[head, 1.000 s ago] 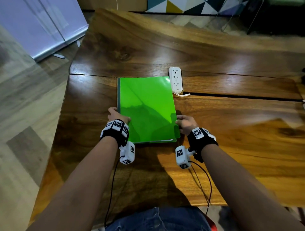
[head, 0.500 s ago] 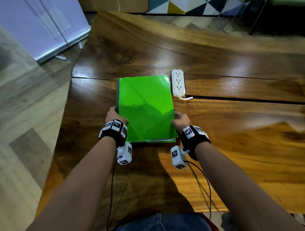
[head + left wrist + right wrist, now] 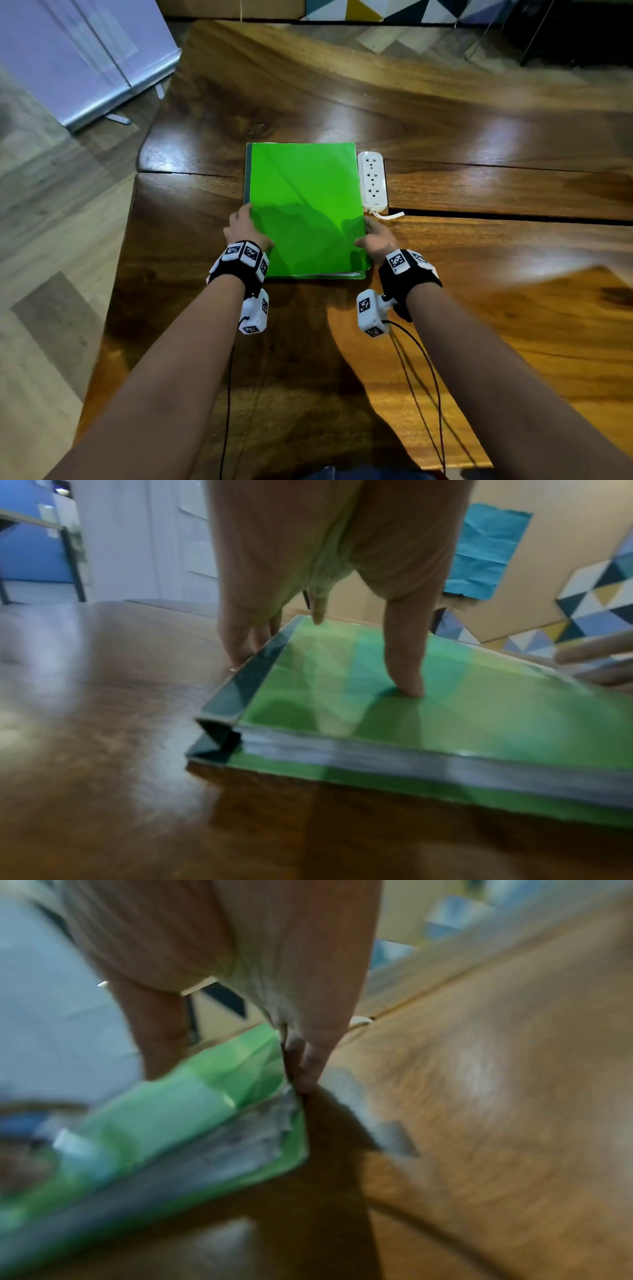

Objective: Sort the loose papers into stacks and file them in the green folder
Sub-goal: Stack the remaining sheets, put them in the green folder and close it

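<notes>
The green folder (image 3: 305,205) lies closed on the wooden table (image 3: 479,291), with a stack of papers (image 3: 411,758) showing along its near edge. My left hand (image 3: 245,226) is at the dark spine: the thumb (image 3: 407,674) presses on the cover and the straight fingers (image 3: 240,647) stand against the spine, tips on the table. My right hand (image 3: 375,236) is at the folder's right edge, thumb on the cover and fingers (image 3: 308,1069) down along the edge. The right wrist view is blurred; the folder (image 3: 171,1110) and paper edges (image 3: 240,1139) still show there.
A white power strip (image 3: 372,181) lies right against the folder's far right edge, its cord by my right hand. A gap between the table's planks (image 3: 513,216) runs to the right. The table's left edge drops to the floor; a pale panel (image 3: 85,61) stands at far left.
The folder has slid away from me between both hands, and its far end now lies alongside the power strip. Both hands moved forward with it.
</notes>
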Demonstrator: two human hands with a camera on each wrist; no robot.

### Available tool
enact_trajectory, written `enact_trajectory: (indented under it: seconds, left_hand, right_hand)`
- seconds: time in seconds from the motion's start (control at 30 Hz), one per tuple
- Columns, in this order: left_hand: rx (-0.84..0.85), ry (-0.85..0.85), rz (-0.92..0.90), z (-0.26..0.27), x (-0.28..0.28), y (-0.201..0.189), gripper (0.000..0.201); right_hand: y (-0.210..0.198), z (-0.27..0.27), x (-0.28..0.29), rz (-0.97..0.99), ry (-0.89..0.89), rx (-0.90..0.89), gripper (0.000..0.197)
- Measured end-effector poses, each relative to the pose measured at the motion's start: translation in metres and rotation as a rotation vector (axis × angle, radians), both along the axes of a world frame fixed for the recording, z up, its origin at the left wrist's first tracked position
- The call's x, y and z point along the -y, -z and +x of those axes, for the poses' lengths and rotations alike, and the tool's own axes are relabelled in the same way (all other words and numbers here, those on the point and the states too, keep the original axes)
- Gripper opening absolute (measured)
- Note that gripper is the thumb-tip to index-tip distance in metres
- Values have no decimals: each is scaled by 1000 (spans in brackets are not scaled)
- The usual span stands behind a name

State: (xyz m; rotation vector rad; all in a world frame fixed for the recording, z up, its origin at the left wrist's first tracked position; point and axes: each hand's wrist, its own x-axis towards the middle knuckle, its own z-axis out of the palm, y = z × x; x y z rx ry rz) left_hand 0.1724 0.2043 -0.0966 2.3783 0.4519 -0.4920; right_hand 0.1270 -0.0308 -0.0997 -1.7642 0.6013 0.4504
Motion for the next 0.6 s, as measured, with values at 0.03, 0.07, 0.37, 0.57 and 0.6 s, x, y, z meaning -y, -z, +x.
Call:
enact_trajectory:
  seconds: [0.03,0.07,0.37,0.57,0.6]
  left_hand:
    - [-23,35,7,0,2,-2,99]
    - [-46,71,15,-2,5,-2,105]
    - [-68,163,84,-14,8,-3,116]
    - [-83,207,100,-11,6,-3,114]
    - [-86,214,103,-9,5,-3,115]
  right_hand:
    - [-2,-2,1,-37,-56,1,84]
    - [-3,-6,3,-113,-159,5,100]
    - [2,-42,-16,-790,-688,68,112]
    - [4,-43,-19,-857,-790,38,94]
    - [3,-42,-19,-862,-798,36,93]
